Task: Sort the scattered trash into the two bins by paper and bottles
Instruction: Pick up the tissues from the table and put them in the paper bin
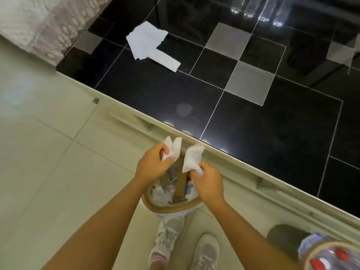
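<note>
Tiled floor (48, 152); both hands over paper bin (171, 206), left hand (153, 164) and right hand (208, 184) each pinching tissue.

1. My left hand (153, 164) and right hand (207, 181) are side by side above the paper bin (171, 204), each gripping a tissue piece: one (173, 148) left, one (192, 157) right.
2. The paper bin stands just ahead of my shoes (185, 248), with trash inside.
3. The bottle bin (331, 256) sits to my right, at the frame's lower corner, bottles in it.
4. More paper (150, 43) lies on the floor (272, 123) well ahead, left of centre.
5. Bottles (259, 10) lie farthest away, at the top.
</note>
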Tool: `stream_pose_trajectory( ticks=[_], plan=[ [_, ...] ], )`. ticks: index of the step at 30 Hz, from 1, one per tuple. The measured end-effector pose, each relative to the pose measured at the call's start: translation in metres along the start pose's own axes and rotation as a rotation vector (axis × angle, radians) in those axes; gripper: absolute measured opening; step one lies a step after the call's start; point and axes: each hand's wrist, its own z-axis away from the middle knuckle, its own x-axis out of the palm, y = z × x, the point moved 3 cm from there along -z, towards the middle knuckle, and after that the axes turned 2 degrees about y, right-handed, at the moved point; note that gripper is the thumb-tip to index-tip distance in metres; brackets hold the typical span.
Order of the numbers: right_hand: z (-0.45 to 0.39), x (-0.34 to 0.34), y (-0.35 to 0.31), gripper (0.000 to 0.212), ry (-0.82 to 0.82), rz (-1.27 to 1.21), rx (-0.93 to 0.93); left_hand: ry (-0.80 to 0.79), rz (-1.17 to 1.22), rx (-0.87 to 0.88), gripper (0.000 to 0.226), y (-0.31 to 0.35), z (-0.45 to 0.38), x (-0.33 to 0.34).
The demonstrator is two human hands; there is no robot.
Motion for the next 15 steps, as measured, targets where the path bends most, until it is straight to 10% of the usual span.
stream_pose_trajectory(
  ticks=[9, 15],
  plan=[
    [-0.005, 0.048, 0.029, 0.043, -0.257, -0.056, 0.300, -0.151, -0.091, -0.283, 0.057, -0.079, 0.000, 0.035],
    [-0.004, 0.046, 0.007, 0.036, -0.179, 0.006, 0.181, -0.163, -0.163, -0.179, 0.041, -0.070, -0.007, 0.016]
  ],
)
